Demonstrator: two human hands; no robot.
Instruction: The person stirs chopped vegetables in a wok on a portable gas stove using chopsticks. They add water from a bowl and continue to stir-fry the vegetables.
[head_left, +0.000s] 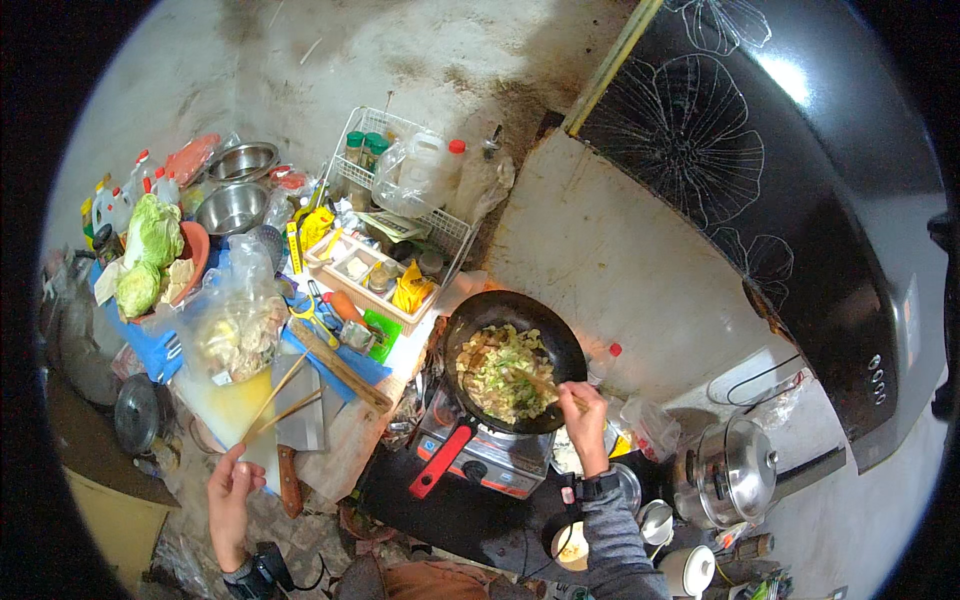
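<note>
A black wok (566, 337) with a red handle sits on a portable stove (480, 457), holding chopped greens and browned pieces (502, 367). My right hand (585, 412) grips the handle of a wooden spatula (551, 386), whose front end lies blurred among the food. At the left, my left hand (235, 480) is raised near the cutting board's edge, its fingers by the near ends of two wooden chopsticks (281, 386); whether it holds them cannot be told. Just right of that hand is a cleaver (300, 427) with a wooden handle, its blade lying on the board (240, 405).
A plastic bag of vegetables (240, 337), a wooden stick (337, 367) and a divided condiment tray (360, 296) crowd the left side. Cabbages (154, 232) fill a bowl farther back. At the right stands a steel pot (724, 472); a small bowl (572, 546) is near my right forearm.
</note>
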